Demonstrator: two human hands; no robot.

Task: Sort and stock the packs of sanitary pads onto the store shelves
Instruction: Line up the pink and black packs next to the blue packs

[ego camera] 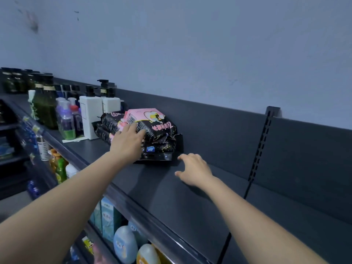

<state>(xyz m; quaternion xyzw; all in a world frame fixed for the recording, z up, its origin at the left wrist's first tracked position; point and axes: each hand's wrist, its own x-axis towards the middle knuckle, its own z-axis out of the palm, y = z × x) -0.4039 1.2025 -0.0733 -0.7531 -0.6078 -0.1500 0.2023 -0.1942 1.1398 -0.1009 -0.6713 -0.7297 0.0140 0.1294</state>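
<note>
Head view. Top shelf (171, 199), dark grey, w/ dark back panel (228, 130) and pale wall above.

The pads (162, 130) sit in a small stack near the shelf's middle, close to the back panel. They are black packs w/ pink print, and the top one carries a pink patch and a barcode. Lower packs lie flat. The top pack lies tilted, somewhat askew on them.

Left hand (128, 141): palm down on the stack's near-left side, fingers (137, 125) spread and laid over the top pack. They are fairly straight and pressing, not wrapped round it as far as seen. Thumb is hidden.

Right hand (196, 172): just right of the stack, apart from it and low over bare shelf. Fingers are loosely curled and nothing is in it. Can't tell whether it touches the shelf; there is a shadow right under it.

Left of the stack stand white pump bottles (91, 115), the nearest touching or almost touching the packs. Further left are purple bottles (66, 121), then dark green bottles (45, 111).

A slotted upright (261, 143) runs down the back panel at right.

The shelf below shows teal boxes (108, 216), a pale blue bottle (124, 242) and a yellow bottle (147, 254). Labels are too blurred to read.
</note>
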